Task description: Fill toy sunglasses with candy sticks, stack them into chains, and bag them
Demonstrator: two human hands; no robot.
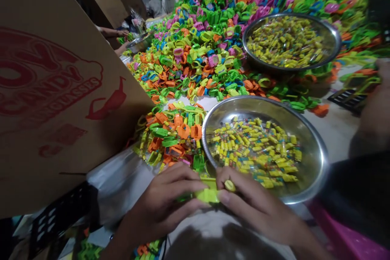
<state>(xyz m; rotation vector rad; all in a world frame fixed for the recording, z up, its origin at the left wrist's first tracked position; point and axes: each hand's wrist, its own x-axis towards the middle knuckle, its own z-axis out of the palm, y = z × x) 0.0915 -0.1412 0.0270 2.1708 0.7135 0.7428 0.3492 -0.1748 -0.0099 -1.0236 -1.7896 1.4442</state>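
Observation:
Close in front of me, my left hand (173, 197) pinches one end of a yellow-green plastic toy (208, 196), its fingers closed around the edge. My right hand (248, 195) grips the other end with thumb and forefinger. Tucked in the curl of that right hand is a small yellow-ended tube (230, 185), its round end facing me. Just beyond the hands stands a steel bowl (317, 150) with many small clear tubes with yellow ends (256, 146). Left of the bowl lies a heap of orange, green and yellow toys (179, 128), with some tubes among them.
A cardboard box (61, 89) with red print rises at left. A big mound of bright plastic toys (207, 36) fills the back. A second steel bowl (336, 42) of yellow tubes sits on it. People (169, 2) and another person's arm (112, 32) show behind; someone's limb (373, 109) is at right.

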